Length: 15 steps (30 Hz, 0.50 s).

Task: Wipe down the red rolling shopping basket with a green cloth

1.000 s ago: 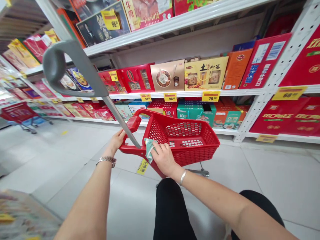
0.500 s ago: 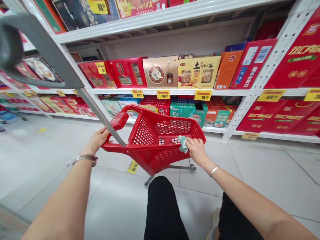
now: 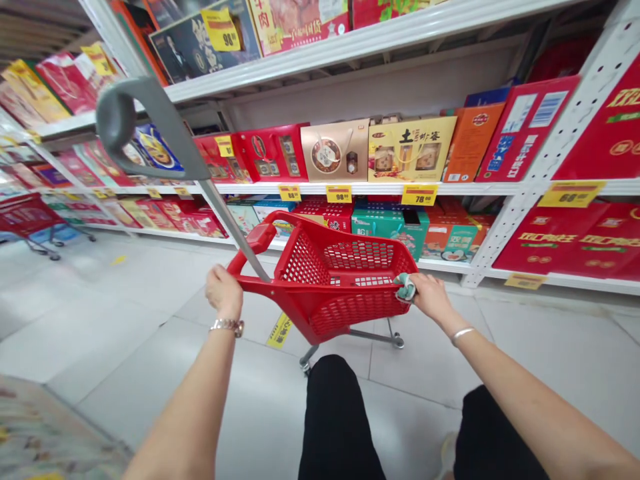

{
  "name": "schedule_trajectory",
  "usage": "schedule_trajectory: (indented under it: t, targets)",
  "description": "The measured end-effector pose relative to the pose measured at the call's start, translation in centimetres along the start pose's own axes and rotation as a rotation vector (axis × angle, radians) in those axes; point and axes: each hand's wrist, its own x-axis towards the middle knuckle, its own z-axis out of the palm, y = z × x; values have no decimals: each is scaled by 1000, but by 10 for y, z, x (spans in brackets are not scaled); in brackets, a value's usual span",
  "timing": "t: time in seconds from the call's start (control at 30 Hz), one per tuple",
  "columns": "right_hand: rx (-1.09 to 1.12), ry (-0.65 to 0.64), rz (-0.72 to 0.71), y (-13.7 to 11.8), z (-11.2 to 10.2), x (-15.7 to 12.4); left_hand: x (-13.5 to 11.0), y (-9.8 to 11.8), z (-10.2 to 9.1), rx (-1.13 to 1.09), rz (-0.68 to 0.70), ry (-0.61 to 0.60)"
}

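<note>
A red plastic shopping cart (image 3: 350, 313) with perforated basket walls stands before me, its basket bare inside. At its left end, my left hand (image 3: 223, 292) is curled against the red handle; its fingertips are partly hidden. My right hand (image 3: 431, 297) is closed on a crumpled green and white cloth (image 3: 405, 288), pressed to the near rim at the cart's right end. A grey post with a looped top (image 3: 173, 130) rises from the cart's left side. Both hands are at about the same height.
White shelves (image 3: 380, 189) filled with boxed goods and yellow price tags run behind the cart. Another red cart (image 3: 30, 215) stands far left. A yellow floor sticker (image 3: 280, 330) lies under the cart. A patterned blurred surface (image 3: 45, 433) fills the lower left corner. My knees are close to the cart.
My right hand has slid the cloth rightward along the rim to the cart's right corner. My left hand is more curled at the handle. The view has shifted left.
</note>
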Motion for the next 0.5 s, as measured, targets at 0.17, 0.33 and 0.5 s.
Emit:
schedule_trajectory:
  t: [0.17,0.33,0.5]
  targets:
    - [6,12,37,-11,4,-13,-67,-31,35,-151,-33,-53]
    - [-2,23,65,-16,8,-29,-101,-35,67,-472,-71,-150]
    - [-11,144,62,-25,6,-43,-100,-27,79,-550,-260,-119]
